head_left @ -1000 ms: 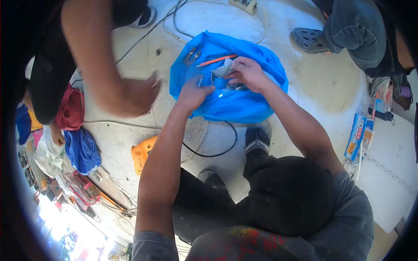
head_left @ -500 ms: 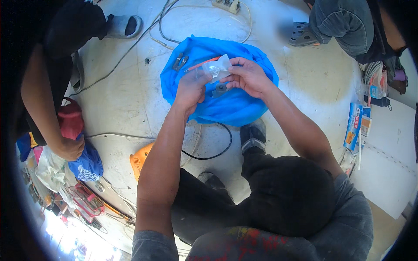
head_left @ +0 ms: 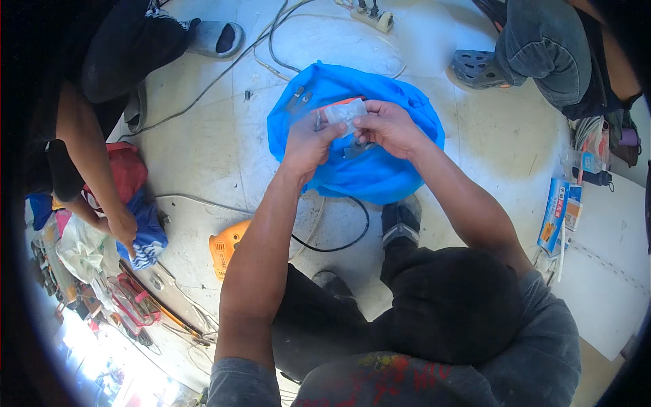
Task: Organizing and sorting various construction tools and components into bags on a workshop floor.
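Note:
A small clear plastic bag [head_left: 344, 114] is pinched between my two hands above a spread blue plastic bag [head_left: 366, 178]. My left hand [head_left: 308, 144] has its fingers closed on the near left side of the small bag. From the other side my right hand [head_left: 389, 129] grips it between thumb and fingers. What the small bag contains is too blurred to make out. Behind it an orange-red strip [head_left: 352, 101] partly shows. On the blue bag, dark metal pieces [head_left: 298, 100] lie at the far left, and a grey part [head_left: 355, 148] sits below my hands.
An orange power tool [head_left: 227, 248] lies left of my leg, near a black cable [head_left: 346, 248]. A power strip [head_left: 372, 17] is at the far side. Another person's hand [head_left: 124, 227] touches a blue cloth bag [head_left: 150, 234] at left. A second person's clog [head_left: 478, 68] stands far right.
My hands have drawn closer together on the small bag, and my right fingers have curled in. The other person's hand at left has shifted onto the blue cloth bag. The whole view has shifted slightly.

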The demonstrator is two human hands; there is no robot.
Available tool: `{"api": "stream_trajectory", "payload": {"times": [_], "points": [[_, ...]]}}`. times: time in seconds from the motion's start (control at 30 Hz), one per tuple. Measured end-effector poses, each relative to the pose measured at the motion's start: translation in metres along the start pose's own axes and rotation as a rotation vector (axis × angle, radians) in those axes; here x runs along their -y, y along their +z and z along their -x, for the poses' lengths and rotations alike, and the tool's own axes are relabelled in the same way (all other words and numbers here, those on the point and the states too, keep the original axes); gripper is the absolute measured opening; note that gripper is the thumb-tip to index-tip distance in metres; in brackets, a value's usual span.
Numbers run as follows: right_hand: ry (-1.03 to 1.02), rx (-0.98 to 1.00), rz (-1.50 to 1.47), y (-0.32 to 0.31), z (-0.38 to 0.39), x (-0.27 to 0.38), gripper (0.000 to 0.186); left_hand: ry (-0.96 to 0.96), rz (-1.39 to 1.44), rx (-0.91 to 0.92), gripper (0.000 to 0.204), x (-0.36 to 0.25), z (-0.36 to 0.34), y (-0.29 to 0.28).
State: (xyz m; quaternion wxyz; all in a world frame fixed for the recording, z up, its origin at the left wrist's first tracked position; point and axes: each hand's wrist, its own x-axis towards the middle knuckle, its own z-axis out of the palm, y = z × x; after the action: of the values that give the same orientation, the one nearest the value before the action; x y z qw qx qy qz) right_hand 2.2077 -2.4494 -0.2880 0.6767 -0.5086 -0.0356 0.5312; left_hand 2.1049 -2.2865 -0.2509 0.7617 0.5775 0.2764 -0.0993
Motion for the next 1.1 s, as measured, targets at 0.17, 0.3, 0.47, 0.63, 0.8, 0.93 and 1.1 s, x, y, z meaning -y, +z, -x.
{"api": "stream_trajectory", "payload": {"times": [0.17,0.3,0.47,0.63,0.8,0.93,1.1], "points": [[-0.056,0.025,-0.072,-0.013,0.005,0.022,0.023,0.107,-0.130,-0.022,0.024,-0.007,-0.012,0.010],[-0.206,-0.150,-0.237,-0.021,0.002,0.044,0.028,-0.086,0.005,-0.092,0.016,0.005,-0.002,-0.009],[-0.351,-0.210,-0.175,-0.047,-0.005,0.152,0.027,0.038,-0.572,-0.146,0.021,0.068,0.002,-0.052],[-0.501,-0.273,-0.160,-0.046,-0.033,0.243,0.025,-0.167,-0.899,-0.102,0.030,0.081,-0.014,-0.054],[-0.596,-0.309,-0.270,-0.039,-0.067,0.265,0.021,-0.125,-1.015,-0.211,0.052,0.102,-0.024,-0.051],[-0.626,-0.344,-0.363,-0.048,-0.076,0.255,0.023,-0.122,-1.025,-0.201,0.054,0.102,-0.024,-0.047],[-0.579,-0.470,-0.389,-0.046,-0.083,0.261,0.025,-0.177,-1.011,-0.215,0.056,0.108,-0.023,-0.047]]}}
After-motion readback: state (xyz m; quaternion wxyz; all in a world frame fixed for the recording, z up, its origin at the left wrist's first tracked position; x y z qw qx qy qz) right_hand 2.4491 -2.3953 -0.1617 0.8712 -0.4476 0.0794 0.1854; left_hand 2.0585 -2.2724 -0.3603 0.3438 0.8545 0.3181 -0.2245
